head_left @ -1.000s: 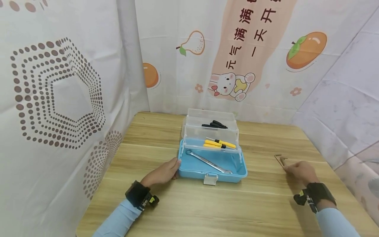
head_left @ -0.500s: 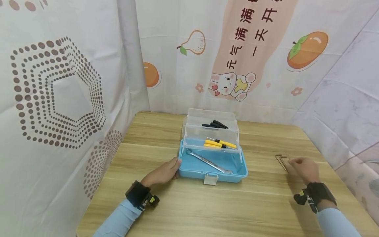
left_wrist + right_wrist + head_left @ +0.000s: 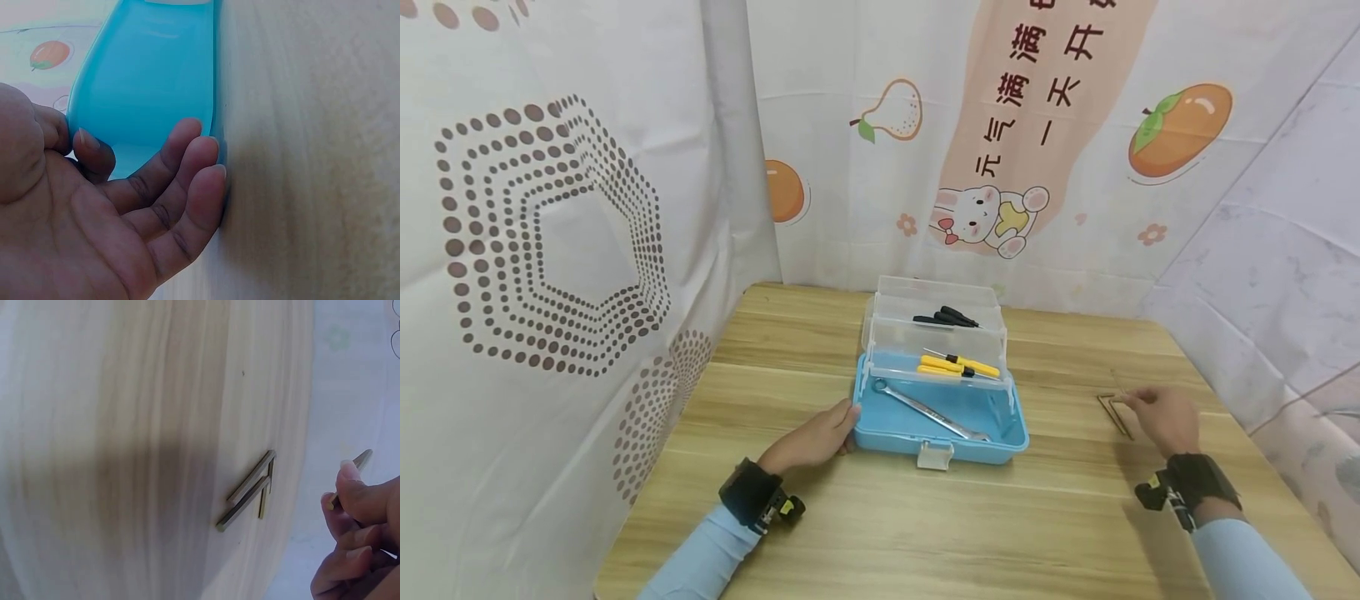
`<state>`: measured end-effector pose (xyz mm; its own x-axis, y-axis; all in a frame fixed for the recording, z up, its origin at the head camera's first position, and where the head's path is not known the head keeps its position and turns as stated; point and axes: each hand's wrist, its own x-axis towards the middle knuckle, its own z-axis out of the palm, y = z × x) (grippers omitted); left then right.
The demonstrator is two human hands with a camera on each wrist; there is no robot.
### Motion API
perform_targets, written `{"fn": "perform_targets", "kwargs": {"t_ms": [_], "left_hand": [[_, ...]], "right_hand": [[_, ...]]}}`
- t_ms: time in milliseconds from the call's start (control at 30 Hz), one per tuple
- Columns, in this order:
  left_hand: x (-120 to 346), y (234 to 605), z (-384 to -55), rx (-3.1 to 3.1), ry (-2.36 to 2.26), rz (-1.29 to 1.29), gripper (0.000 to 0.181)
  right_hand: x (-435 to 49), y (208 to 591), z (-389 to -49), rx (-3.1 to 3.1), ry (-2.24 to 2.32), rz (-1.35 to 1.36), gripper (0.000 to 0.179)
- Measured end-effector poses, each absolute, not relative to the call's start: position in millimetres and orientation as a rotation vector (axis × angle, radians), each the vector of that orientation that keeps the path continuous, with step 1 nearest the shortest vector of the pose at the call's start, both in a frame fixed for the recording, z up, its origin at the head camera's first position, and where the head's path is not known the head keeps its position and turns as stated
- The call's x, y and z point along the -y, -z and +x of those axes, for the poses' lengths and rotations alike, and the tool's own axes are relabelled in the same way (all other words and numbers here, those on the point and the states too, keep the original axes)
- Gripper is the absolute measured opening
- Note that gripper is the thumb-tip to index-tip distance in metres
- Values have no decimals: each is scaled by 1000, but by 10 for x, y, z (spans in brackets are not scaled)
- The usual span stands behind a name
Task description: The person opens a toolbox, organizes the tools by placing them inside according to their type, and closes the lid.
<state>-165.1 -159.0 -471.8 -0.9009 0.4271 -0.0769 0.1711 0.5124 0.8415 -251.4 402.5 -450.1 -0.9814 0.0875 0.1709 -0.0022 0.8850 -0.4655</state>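
Observation:
My left hand (image 3: 812, 435) holds the front left corner of an open light-blue toolbox (image 3: 891, 439), its fingers bent against the outer wall (image 3: 144, 69). Between thumb and fingertips, my right hand (image 3: 1167, 419) pinches a bronze-coloured hex key (image 3: 362, 459), raised above the table; part of the key is covered by the fingers. Below it, two more L-shaped hex keys (image 3: 250, 494) lie side by side on the wood. A combination wrench (image 3: 928, 410) rests slantwise in the bottom of the toolbox.
Yellow-handled screwdrivers (image 3: 958, 365) lie in the lower clear tray, and black-handled tools (image 3: 951, 317) in the upper one. A white latch (image 3: 935, 455) hangs at the toolbox front. Printed curtains (image 3: 820, 250) enclose the wooden table (image 3: 1000, 533) at the back and sides.
My right hand has lifted one hex key off the table, away from the other two, and has shifted slightly left. My left hand stays at the toolbox corner.

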Motion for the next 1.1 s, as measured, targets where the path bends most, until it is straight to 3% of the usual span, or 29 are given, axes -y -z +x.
{"fn": "perform_targets", "kwargs": {"t_ms": [1100], "left_hand": [[1587,4707,-1634,-2486,-1342,526,38]], "right_hand": [[-3462,4285,-2806,2785,-708,113,28]]}}
